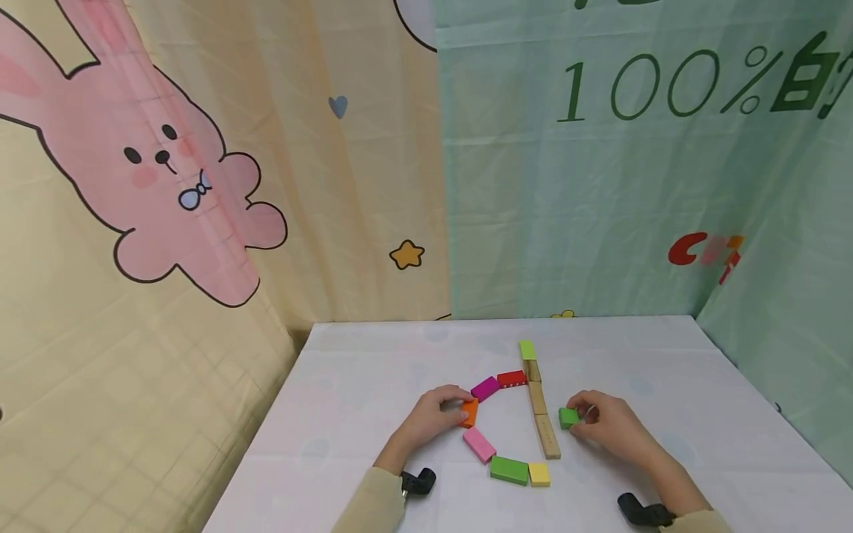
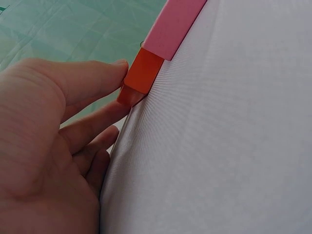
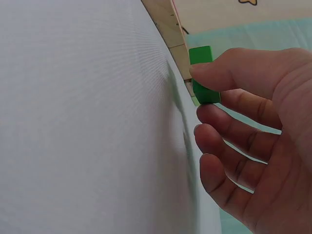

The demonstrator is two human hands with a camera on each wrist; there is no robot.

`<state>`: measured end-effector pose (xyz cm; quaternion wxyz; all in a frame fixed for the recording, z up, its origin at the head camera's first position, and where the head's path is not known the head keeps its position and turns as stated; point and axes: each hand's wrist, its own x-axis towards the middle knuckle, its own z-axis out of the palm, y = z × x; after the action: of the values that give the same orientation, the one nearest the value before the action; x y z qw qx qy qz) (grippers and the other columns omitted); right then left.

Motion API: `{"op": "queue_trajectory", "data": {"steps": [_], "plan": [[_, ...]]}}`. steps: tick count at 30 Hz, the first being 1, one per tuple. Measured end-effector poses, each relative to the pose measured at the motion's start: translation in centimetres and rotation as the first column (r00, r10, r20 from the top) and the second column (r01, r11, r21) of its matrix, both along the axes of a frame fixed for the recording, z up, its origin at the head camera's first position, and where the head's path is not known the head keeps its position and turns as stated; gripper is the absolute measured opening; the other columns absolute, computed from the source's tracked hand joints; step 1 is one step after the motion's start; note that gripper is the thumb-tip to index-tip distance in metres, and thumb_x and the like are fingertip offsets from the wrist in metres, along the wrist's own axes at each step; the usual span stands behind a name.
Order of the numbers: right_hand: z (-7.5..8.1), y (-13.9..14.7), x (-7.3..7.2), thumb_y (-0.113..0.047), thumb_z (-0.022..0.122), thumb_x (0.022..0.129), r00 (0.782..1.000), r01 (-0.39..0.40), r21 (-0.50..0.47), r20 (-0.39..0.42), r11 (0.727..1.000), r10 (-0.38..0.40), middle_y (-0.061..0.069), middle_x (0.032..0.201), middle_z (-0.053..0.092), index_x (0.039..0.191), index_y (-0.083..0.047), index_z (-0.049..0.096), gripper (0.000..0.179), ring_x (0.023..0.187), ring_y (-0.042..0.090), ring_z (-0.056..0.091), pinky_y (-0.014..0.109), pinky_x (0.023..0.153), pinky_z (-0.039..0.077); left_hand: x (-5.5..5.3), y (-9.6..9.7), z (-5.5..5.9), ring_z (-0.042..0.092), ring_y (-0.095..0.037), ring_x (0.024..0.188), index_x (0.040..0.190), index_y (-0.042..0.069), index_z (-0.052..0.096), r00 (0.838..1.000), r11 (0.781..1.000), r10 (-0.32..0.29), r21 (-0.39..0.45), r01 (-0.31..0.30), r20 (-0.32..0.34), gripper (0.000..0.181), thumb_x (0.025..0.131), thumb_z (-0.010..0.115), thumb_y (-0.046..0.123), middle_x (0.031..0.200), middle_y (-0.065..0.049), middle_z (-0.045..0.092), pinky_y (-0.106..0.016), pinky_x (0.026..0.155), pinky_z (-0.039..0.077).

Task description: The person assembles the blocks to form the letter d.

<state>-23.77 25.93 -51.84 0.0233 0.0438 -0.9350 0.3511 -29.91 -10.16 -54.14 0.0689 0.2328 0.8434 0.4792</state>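
Observation:
My left hand [image 1: 435,414] pinches an orange block [image 1: 470,412] between thumb and fingers at the left of a curve of coloured blocks. In the left wrist view that orange block [image 2: 144,70] touches a pink block [image 2: 175,27]. My right hand [image 1: 613,429] pinches a small green block [image 1: 569,418], right of the wooden column; the right wrist view shows the thumb across this green block [image 3: 201,54]. Along the curve lie a magenta block [image 1: 485,389], a red block [image 1: 512,379] with white dots, the pink block [image 1: 479,445], a longer green block [image 1: 509,470] and a yellow block [image 1: 540,474].
Plain wooden blocks [image 1: 537,398] form a slightly slanting column, topped by a light green block [image 1: 527,349]. A white cloth covers the table [image 1: 373,355]. Behind it hang printed curtains [image 1: 566,222]. Black devices [image 1: 418,482] sit on both wrists.

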Motion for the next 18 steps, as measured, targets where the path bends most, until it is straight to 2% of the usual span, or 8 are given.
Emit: {"op": "queue_trajectory", "data": {"steps": [10, 18], "plan": [[0.6, 0.2, 0.3, -0.013, 0.086, 0.076, 1.0, -0.001, 0.015, -0.005, 1.0, 0.001, -0.001, 0.093, 0.061, 0.107, -0.013, 0.069, 0.035, 0.082, 0.018, 0.054, 0.029, 0.062, 0.048, -0.1, 0.2, 0.1, 0.051, -0.021, 0.128, 0.12, 0.031, 0.073, 1.0, 1.0, -0.014, 0.015, 0.014, -0.003, 0.025, 0.096, 0.07, 0.024, 0.13, 0.012, 0.061, -0.052, 0.11, 0.038], [1.3, 0.2, 0.7, -0.013, 0.087, 0.077, 0.999, -0.032, 0.036, -0.04, 0.999, 0.033, -0.003, 0.091, 0.061, 0.106, -0.014, 0.07, 0.034, 0.079, 0.016, 0.053, 0.027, 0.058, 0.047, -0.1, 0.1, 0.1, 0.051, -0.02, 0.128, 0.121, 0.031, 0.073, 1.0, 1.0, -0.013, 0.003, 0.013, 0.004, 0.026, 0.096, 0.069, 0.024, 0.129, 0.013, 0.061, -0.051, 0.11, 0.039]]}}
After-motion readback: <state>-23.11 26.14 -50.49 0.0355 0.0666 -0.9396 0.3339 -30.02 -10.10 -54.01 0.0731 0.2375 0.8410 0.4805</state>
